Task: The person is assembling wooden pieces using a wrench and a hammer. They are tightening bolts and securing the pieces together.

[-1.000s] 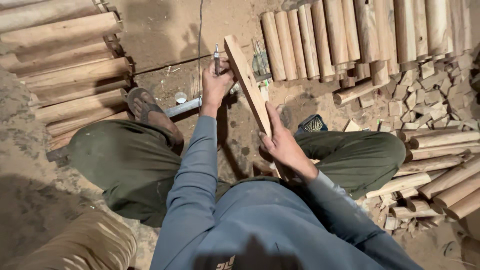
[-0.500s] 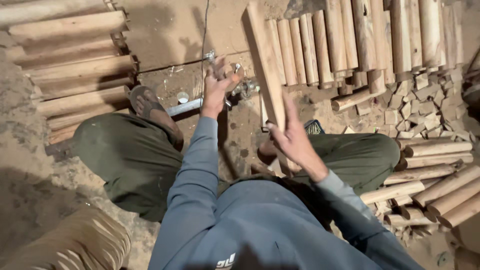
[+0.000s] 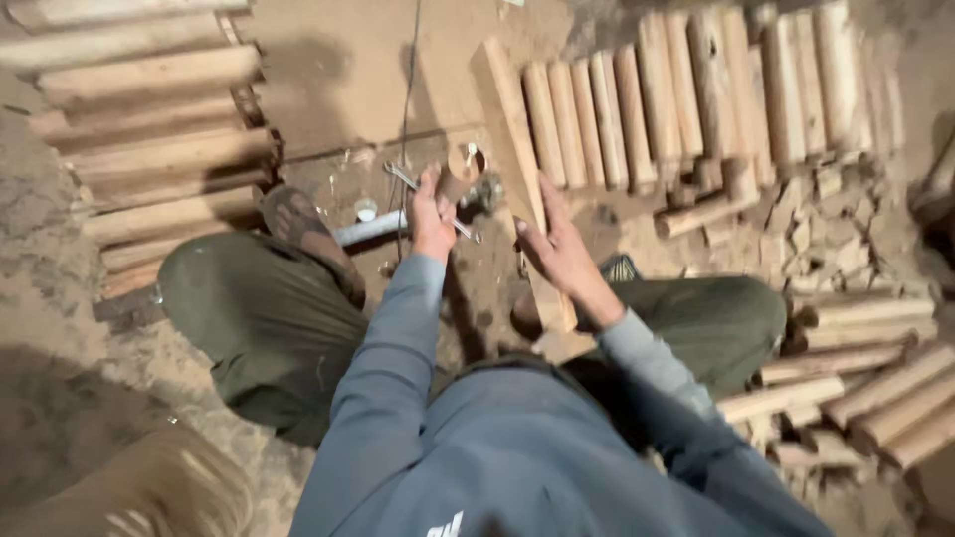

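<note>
Head view. Bare earth floor [image 3: 338, 89], dusty, is seen from above; a seated person in a blue long-sleeved top and green trousers occupies the lower middle, legs folded outward.

Landmark: plank [image 3: 517, 169], long, pale, lying lengthwise from the lap away from the person.

Left hand [image 3: 434, 214] is recorded just left of the plank, fingers closed around a thin metal tool [image 3: 428, 199], which crosses the fist at a slant. A small wooden piece [image 3: 460, 171] with metal fittings is seen between this hand and the plank; whether the hand touches it cannot be told because of blur.

Right hand [image 3: 557, 244] is laid against the plank's right edge, near its lower half, fingers straight and slightly spread, nothing pinched.

Pipe [image 3: 370, 229], grey, lies left of the plank, beyond the left hand, beside a sandalled foot [image 3: 298, 224].

Rounded sticks [image 3: 686, 99] are ranged side by side right of the plank. Offcuts [image 3: 826, 219] are heaped further right. More sticks [image 3: 856, 388] lie right of the plank near the right knee. Stacked sticks [image 3: 149, 149] are noted well left of the plank.
</note>
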